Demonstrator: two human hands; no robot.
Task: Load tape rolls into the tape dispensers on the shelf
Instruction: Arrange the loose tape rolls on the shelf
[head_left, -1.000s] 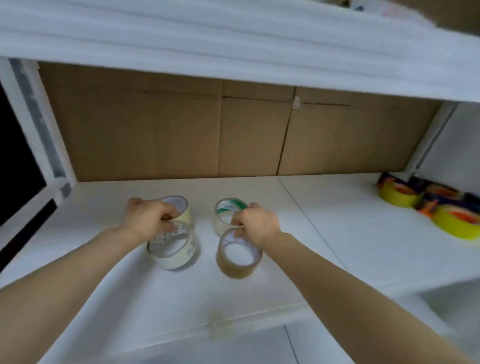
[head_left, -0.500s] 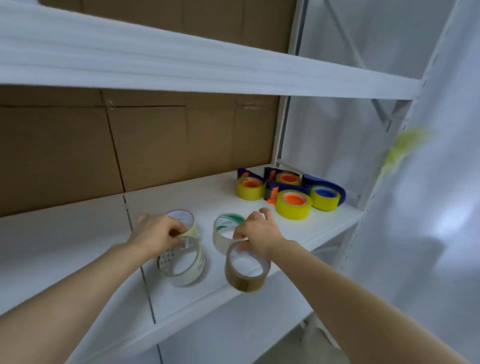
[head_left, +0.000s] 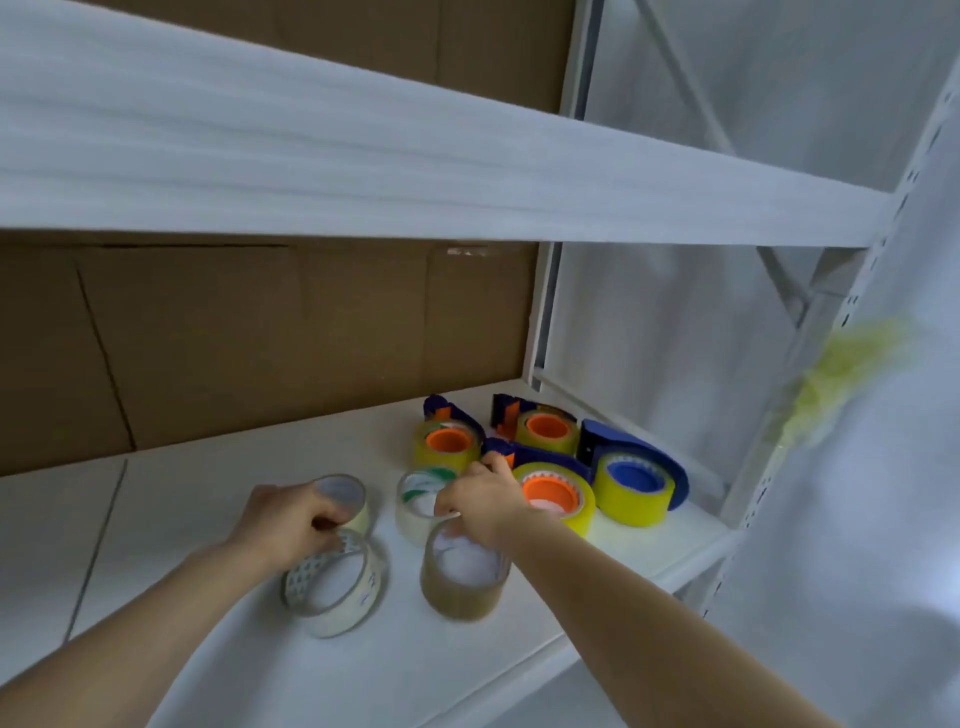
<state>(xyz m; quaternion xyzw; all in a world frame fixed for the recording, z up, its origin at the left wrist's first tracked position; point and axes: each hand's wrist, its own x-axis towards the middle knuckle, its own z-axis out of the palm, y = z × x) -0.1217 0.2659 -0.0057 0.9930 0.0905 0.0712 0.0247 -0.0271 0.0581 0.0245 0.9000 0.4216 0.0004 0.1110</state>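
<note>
Head view: you are gripping a clear roll's (head_left: 332, 590) rim with your left hand (head_left: 293, 525) and pinching a brown roll's (head_left: 461, 584) rim with your right hand (head_left: 483, 506) on the shelf (head_left: 182, 499). The blue dispensers (head_left: 639, 449) nearby are seemingly already carrying yellow tape (head_left: 631, 501). No loose roll is loaded yet.

No text can be read anywhere. The clear tape roll (head_left: 337, 597) left of the brown tape roll (head_left: 460, 592) carries dark print on its inner core, too blurred to make out. The pale tape roll (head_left: 415, 512) just behind the brown one shows green marks, likewise illegible.
</note>
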